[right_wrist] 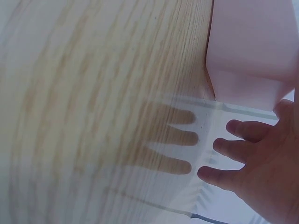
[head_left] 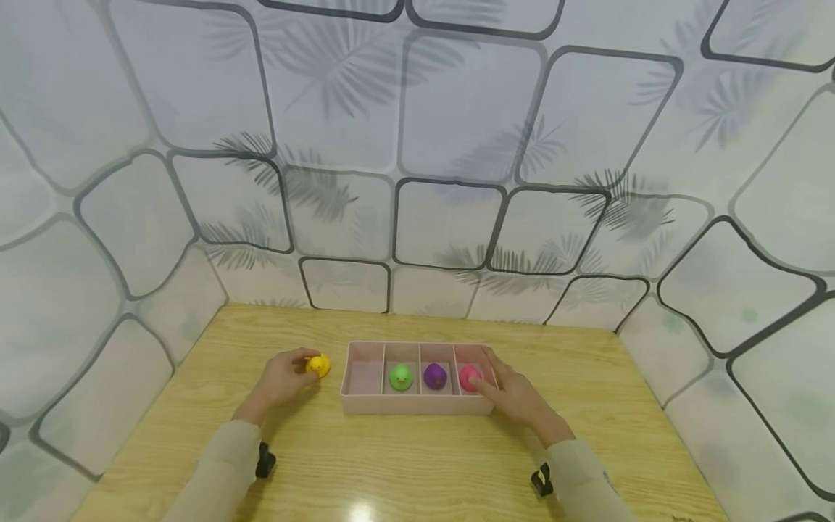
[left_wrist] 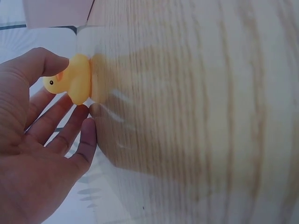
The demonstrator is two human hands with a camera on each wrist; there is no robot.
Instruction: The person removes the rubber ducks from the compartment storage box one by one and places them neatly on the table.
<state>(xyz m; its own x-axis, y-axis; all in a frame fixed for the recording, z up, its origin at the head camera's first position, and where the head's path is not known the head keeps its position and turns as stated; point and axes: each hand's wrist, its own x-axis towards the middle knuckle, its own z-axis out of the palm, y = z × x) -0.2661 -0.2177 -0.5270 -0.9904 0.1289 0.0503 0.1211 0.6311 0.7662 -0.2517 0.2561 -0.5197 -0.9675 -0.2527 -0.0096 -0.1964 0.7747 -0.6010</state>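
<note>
My left hand (head_left: pixel 285 377) pinches a yellow rubber duck (head_left: pixel 318 365) low over the table, left of a pink divided box (head_left: pixel 417 405). In the left wrist view the thumb lies across the duck's (left_wrist: pixel 80 80) head, with fingers behind and below it. A green duck (head_left: pixel 401 377), a purple duck (head_left: pixel 435 376) and a pink duck (head_left: pixel 468 376) sit in separate compartments; the leftmost compartment holds none. At the box's right end, my right hand (head_left: pixel 515 395) grips the end wall, its thumb reaching over the pink duck. The right wrist view shows the other fingers (right_wrist: pixel 233 149) spread outside the box.
The wood-grain table (head_left: pixel 417 464) runs back to a patterned fabric wall (head_left: pixel 450 225), which also closes in both sides. Black straps (head_left: pixel 264 460) show at the wrists. Beyond the box lies a strip of bare wood.
</note>
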